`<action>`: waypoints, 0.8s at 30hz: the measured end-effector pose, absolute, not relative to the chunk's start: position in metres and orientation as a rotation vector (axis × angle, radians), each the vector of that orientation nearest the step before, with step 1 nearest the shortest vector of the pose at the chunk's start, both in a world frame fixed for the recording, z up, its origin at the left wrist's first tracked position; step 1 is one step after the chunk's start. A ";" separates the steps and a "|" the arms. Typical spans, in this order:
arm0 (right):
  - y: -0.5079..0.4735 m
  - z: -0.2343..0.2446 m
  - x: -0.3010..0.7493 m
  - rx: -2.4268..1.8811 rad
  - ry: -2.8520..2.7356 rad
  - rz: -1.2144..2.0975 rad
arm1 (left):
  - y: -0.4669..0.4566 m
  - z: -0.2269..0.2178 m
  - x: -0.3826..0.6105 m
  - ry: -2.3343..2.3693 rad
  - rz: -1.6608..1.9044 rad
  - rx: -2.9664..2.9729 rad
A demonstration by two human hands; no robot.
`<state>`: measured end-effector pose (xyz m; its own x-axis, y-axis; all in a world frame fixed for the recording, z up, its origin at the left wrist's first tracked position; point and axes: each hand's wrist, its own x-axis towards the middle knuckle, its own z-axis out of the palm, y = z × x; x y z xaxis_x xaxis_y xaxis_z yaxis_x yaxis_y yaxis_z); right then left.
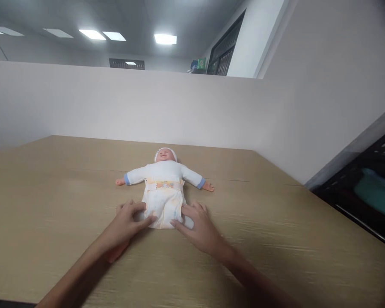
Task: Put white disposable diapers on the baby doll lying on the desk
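The doll [164, 171] near the far edge of the worktop [67, 192] wears a diaper [163, 204], waist apparently fastened, leg edges seemingly unfinished, where left hand [127, 220] and right hand [201, 226] rest apart, grip indeterminate.

The doll [164, 171] is wearing a white shirt [173, 170] with blue cuffs [126, 179] and a white cap [156, 155]. The diaper [163, 204] is showing white with pale orange tints, its waist strip [167, 185] carrying an orange print. The bench [67, 192] is displaying tan wood grain, the wall [147, 107] pale grey.

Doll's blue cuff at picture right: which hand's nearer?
Right. Right hand is at the diaper's right edge, below the cuff in view; left hand at the opposite edge.
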<state>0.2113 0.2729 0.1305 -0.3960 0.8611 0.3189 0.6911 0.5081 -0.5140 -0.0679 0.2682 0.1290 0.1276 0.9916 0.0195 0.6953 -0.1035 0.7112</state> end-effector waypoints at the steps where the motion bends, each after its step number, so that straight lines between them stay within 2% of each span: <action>1: 0.274 0.132 0.213 -1.268 -2.205 0.419 | 0.269 0.130 -0.069 1.601 0.692 1.886; 11: 0.280 0.131 0.221 -1.255 -2.134 0.630 | 0.273 0.132 -0.077 1.437 0.709 1.953; 18: 0.278 0.128 0.220 -1.217 -2.245 0.535 | 0.278 0.137 -0.077 1.323 0.497 2.163; 24: 0.280 0.129 0.224 -1.150 -2.267 0.569 | 0.280 0.131 -0.082 1.279 0.513 2.129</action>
<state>0.2243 0.2802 0.1291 -0.4972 0.8261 0.2652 0.6029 0.5488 -0.5791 -0.0823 0.2803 0.1306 0.4621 0.8865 0.0225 0.6563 -0.3589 0.6637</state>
